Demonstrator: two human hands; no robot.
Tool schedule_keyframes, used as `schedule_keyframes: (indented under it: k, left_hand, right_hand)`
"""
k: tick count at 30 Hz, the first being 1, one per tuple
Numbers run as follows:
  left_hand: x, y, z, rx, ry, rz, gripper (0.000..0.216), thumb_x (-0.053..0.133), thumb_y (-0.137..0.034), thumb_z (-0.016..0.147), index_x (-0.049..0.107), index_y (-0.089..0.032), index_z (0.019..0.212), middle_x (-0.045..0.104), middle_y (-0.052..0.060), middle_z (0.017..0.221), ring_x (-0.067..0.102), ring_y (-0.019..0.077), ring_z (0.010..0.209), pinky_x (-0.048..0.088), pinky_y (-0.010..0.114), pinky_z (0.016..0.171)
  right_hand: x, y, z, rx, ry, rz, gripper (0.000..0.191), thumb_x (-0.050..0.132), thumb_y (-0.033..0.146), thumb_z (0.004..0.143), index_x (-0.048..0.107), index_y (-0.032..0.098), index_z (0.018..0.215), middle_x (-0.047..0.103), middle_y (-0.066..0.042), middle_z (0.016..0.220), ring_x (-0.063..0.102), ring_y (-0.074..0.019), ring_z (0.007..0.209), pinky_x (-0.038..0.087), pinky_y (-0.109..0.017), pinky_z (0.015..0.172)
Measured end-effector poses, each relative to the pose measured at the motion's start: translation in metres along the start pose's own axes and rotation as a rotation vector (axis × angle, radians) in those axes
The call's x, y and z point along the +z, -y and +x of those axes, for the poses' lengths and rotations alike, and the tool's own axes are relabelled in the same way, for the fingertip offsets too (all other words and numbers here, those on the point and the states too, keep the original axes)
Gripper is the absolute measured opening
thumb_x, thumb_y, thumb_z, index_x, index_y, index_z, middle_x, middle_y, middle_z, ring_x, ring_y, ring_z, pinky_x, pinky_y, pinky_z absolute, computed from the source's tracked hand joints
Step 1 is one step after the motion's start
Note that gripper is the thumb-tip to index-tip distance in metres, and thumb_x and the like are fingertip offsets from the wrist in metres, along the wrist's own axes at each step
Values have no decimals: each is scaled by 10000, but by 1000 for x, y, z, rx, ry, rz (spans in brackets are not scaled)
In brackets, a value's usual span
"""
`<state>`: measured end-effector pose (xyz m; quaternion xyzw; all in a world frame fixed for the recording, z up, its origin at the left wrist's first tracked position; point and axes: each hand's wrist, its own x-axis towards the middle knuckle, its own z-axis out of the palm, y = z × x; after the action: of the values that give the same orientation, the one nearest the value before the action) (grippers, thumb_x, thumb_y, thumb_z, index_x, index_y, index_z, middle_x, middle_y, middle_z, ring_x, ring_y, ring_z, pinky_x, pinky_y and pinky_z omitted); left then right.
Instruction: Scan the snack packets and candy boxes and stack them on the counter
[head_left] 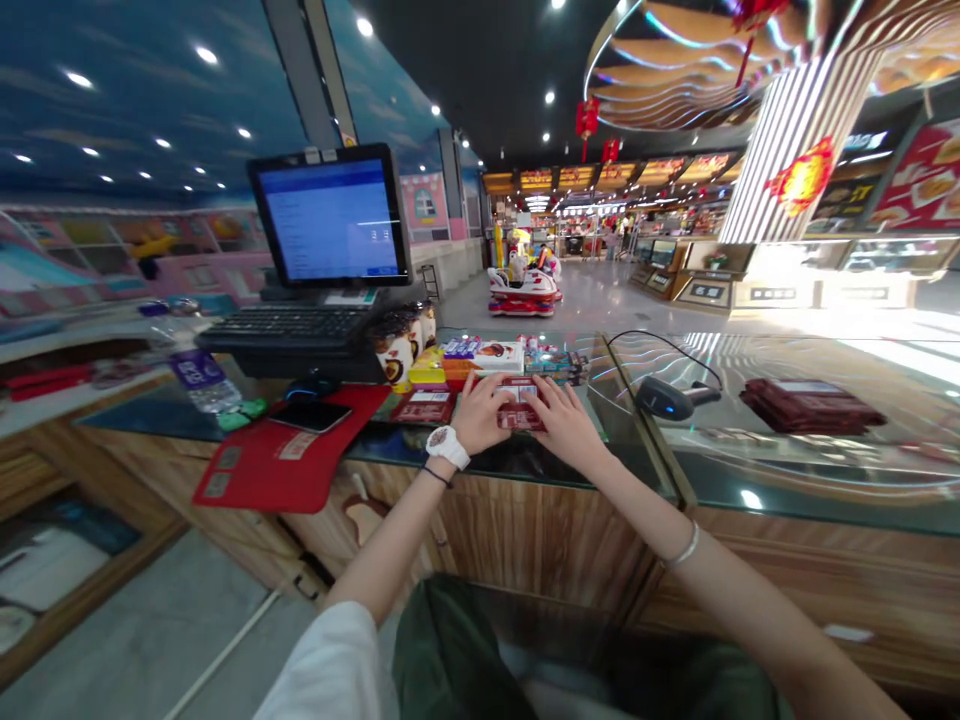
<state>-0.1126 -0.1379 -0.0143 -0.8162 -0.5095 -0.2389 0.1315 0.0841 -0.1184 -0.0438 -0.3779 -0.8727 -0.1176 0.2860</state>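
Observation:
Both my hands are on a small dark red packet (pixel 519 406) that lies on the glass counter (pixel 787 470). My left hand (pixel 480 415), with a white watch on its wrist, grips the packet's left end with curled fingers. My right hand (pixel 564 422) closes over its right end. A second dark red packet (pixel 424 407) lies just left of my left hand. Behind the hands stands a row of colourful small boxes (pixel 487 360).
A monitor (pixel 330 215) and a black keyboard (pixel 289 325) stand at the back left. A phone (pixel 311 415) lies on a red mat (pixel 274 455). A barcode scanner (pixel 667 398) with a cable and a dark red stack (pixel 810 405) rest on the glass at right.

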Motion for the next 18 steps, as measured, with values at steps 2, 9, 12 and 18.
schedule_keyframes:
  k: [2, 9, 12, 18]
  left_hand:
    - [-8, 9, -8, -48, 4, -20, 364, 731, -214, 619, 627, -231, 968, 520, 98, 1448, 466, 299, 1362, 149, 554, 1229]
    - [-30, 53, -38, -223, 3, -67, 394, 682, -159, 578, 604, -228, 958, 530, 84, 1401, 474, 312, 1343, 184, 566, 1212]
    - [-38, 78, -48, -262, 27, -61, 404, 693, -163, 571, 600, -235, 958, 539, 74, 1393, 480, 312, 1332, 172, 560, 1215]
    - [-45, 123, -59, -340, 117, -119, 423, 727, -160, 524, 566, -224, 910, 552, 67, 1363, 494, 308, 1310, 164, 595, 1195]
  right_hand:
    - [4, 16, 6, -22, 19, 19, 604, 607, 121, 801, 514, 186, 1394, 379, -161, 1574, 380, -314, 1439, 298, -542, 1176]
    - [26, 73, 30, -38, 35, 118, 524, 513, 96, 851, 541, 169, 1369, 461, -141, 1526, 438, -297, 1397, 325, -518, 1163]
    - [35, 90, 42, -25, 48, 158, 508, 497, 89, 856, 552, 161, 1357, 473, -138, 1516, 445, -288, 1389, 343, -498, 1154]
    - [51, 114, 59, 13, 105, 210, 466, 465, 104, 888, 568, 164, 1339, 516, -131, 1480, 503, -268, 1335, 397, -448, 1115]
